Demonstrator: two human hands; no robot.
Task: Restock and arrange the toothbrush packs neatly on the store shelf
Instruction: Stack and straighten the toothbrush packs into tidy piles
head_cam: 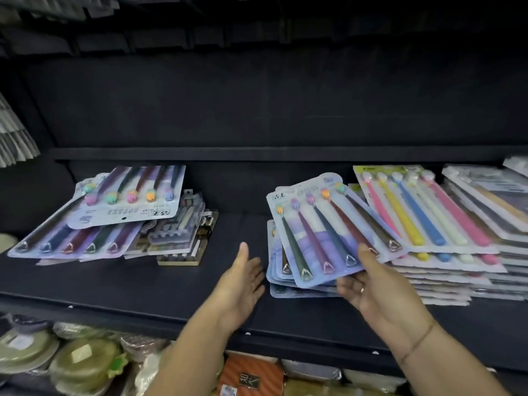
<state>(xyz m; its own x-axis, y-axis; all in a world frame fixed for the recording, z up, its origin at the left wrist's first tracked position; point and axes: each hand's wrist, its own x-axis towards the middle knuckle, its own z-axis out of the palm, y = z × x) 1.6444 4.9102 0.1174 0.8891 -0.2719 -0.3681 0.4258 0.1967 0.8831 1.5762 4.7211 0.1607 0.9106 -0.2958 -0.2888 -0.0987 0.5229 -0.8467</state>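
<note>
A lilac toothbrush pack [323, 224] with dark-handled brushes lies tilted on top of a short stack of like packs [285, 290] in the middle of the black shelf [143, 284]. My right hand [374, 290] grips its near right corner, thumb on top and fingers underneath. Left of that stack, my left hand [243, 281] hovers with fingers straight and palm facing right, holding nothing. More lilac packs [125, 201] lie loosely on a heap at the left. A stack of packs with bright pink, yellow and blue brushes [414, 212] stands to the right.
Further right are stacks of grey and brown packs [491, 212]. Small dark boxed packs [180, 238] lie under the left heap. Bare shelf shows between the left heap and the middle stack. Below the shelf edge sit wrapped round goods [83, 364] and an orange packet [251, 375].
</note>
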